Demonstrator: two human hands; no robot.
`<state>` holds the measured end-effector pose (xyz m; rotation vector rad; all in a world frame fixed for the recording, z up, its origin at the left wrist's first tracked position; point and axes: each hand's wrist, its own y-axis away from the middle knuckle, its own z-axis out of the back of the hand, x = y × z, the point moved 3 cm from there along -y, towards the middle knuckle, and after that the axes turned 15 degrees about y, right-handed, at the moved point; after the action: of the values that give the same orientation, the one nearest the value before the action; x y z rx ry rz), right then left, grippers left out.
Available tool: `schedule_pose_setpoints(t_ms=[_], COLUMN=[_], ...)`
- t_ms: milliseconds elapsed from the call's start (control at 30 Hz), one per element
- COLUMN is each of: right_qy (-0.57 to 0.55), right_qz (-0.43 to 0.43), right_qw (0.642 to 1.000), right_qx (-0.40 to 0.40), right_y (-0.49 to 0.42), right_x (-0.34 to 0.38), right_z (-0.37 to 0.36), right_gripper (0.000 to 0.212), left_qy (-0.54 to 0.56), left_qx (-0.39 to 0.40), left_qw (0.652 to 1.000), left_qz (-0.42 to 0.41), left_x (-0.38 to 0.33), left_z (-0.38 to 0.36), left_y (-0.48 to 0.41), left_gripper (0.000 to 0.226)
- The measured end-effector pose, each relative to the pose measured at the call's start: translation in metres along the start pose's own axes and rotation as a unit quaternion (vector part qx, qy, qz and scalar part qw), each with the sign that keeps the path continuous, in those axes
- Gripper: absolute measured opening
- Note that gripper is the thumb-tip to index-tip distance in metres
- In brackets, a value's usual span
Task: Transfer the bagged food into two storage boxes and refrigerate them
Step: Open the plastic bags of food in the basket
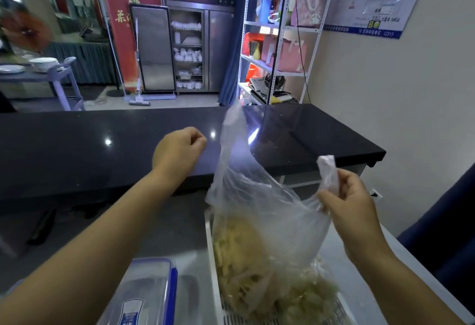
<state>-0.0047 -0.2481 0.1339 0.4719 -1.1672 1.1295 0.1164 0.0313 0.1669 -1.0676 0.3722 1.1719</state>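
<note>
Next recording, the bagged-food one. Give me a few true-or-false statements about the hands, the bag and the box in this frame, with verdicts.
1. The right hand grips a handle of the clear plastic bag. True.
2. The left hand holds the bag's other handle. False: it is apart from the bag, with its fingers curled on nothing.
3. The bag sits in a white slotted tray. True.
4. The bag is empty. False: it holds pale yellow food.
5. The storage box with blue clips lies to the right of the tray. False: it lies to the tray's left.
</note>
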Motion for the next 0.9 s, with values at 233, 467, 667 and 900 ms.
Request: schedule_pose_setpoints(t_ms=[233, 467, 667, 900], right_qy=[0.397, 0.544, 0.499, 0.559], right_qz=[0.264, 0.328, 0.34, 0.164], right_qw=[0.872, 0.757, 0.768, 0.735], right_qx=[-0.107, 0.155, 0.213, 0.346], right_y=[-0.012, 0.0, 0.03, 0.04], right_x=[0.02, -0.018, -0.026, -0.041], right_z=[-0.017, -0.055, -0.05, -0.044], right_gripper=[0.073, 0.034, 0.025, 0.041], left_qy=[-0.146, -0.341, -0.26, -0.279], left_qx=[0.097, 0.254, 0.358, 0.425], left_qw=[0.861, 0.829, 0.841, 0.812], left_qz=[-0.477, -0.363, -0.31, -0.286], left_x=[-0.057, -0.015, 0.016, 0.048], left_z=[-0.043, -0.064, -0.069, -0.077], left_y=[0.041, 0.009, 0.013, 0.046], left_gripper=[0.016, 0.039, 0.036, 0.084])
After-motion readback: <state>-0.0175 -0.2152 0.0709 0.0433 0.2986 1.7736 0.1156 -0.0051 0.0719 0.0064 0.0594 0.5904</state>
